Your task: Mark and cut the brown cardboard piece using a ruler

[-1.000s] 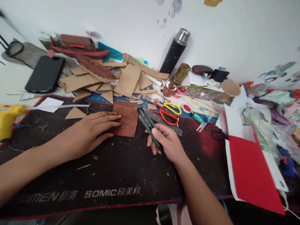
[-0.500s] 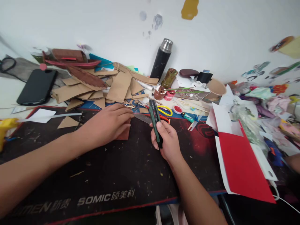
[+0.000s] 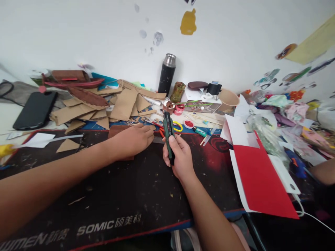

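My right hand (image 3: pixel 180 155) is closed around a green and black utility knife (image 3: pixel 169 134), held upright with its handle toward me. Its thin blade (image 3: pixel 158 139) points left, low over the mat, close to the fingers of my left hand. My left hand (image 3: pixel 136 139) lies over a reddish-brown piece of cardboard (image 3: pixel 116 131), with fingers together and bent down onto it. The fingertips and most of the piece are hidden beneath that hand. Behind the knife are orange-handled scissors (image 3: pixel 161 130) and a yellow ring-shaped handle (image 3: pixel 178 126).
Cardboard scraps (image 3: pixel 125 104) are heaped behind my left hand, with a phone (image 3: pixel 35 109) to their left. A black thermos (image 3: pixel 166 75) and open paint pots (image 3: pixel 179 109) stand at the back. Red paper (image 3: pixel 261 177) overhangs the right side of the dark mat (image 3: pixel 117 195). Another person's arm (image 3: pixel 323 172) shows at far right.
The view has shifted, so the scene sits a little further left and lower. My left hand has moved right relative to the brown cardboard, toward the blade. The right hand keeps its grip.
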`<state>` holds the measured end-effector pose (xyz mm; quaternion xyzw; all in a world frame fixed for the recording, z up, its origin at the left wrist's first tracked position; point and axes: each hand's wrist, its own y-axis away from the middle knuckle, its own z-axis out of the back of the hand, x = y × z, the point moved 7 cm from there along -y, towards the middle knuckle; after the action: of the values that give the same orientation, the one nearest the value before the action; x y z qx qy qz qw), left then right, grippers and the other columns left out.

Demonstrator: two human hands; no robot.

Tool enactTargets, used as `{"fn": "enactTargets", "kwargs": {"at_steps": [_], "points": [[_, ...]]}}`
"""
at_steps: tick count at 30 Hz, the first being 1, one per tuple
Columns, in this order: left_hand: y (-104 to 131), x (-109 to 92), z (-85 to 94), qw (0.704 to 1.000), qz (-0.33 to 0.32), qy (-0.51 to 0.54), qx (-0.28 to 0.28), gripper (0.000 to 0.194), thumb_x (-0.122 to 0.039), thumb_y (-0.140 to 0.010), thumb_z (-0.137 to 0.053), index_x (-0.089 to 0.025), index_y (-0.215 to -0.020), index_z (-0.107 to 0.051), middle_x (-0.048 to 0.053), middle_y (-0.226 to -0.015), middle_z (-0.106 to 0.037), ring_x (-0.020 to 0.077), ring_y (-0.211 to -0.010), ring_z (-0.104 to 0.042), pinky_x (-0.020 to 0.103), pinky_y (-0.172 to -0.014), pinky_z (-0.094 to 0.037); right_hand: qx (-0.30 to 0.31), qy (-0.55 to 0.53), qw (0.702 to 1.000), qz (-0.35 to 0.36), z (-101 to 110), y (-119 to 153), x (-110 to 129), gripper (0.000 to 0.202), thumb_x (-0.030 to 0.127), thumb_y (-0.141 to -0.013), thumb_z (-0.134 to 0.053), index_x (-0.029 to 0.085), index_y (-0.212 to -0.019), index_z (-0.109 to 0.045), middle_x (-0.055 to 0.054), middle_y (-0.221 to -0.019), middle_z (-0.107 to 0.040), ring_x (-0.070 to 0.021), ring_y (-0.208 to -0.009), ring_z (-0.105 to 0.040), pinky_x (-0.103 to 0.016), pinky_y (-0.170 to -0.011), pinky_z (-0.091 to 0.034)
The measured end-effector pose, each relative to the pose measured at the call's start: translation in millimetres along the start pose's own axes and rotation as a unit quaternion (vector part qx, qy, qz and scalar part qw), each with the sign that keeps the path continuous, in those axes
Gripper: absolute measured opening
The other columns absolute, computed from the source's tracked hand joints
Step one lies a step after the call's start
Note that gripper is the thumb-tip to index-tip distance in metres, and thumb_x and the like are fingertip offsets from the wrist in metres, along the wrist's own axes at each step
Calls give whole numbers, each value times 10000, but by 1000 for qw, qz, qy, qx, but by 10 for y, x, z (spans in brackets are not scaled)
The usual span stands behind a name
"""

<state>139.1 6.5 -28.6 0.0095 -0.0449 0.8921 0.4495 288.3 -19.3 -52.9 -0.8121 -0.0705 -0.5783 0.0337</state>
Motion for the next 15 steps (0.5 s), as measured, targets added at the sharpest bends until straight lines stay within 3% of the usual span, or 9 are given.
{"fn": "enactTargets", "kwargs": {"at_steps": [2,10,15], "points": [[-2,-50,8,1000,-16,-12,3,248,-54,-1021,-638,-162,-1131,-833,179,-1194,-824,349,-1259,-716,430,-1017,-534,4,3,1000,1,-6,4,-1,462,671,-987,-781,215,-994,-707,79,-587,-602,-79,-368,-453,-198,-338,-311],[6,-108,62,999,9,-26,-38,206,-45,-1023,-647,-163,-1027,-817,164,-1082,-813,328,-1062,-724,422,-916,-555,-10,24,1000,-8,26,-10,-16,494,711,-970,-774,224,-985,-692,81,-589,-583,-81,-371,-441,-205,-338,-299],[394,-215,153,998,22,-24,-44,270,-29,-1016,-598,-183,-1065,-815,124,-966,-767,327,-955,-697,419,-821,-573,-19,16,1000,-10,39,-2,-8,484,689,-969,-788,213,-990,-704,77,-591,-586,-79,-372,-439,-204,-337,-295]]}}
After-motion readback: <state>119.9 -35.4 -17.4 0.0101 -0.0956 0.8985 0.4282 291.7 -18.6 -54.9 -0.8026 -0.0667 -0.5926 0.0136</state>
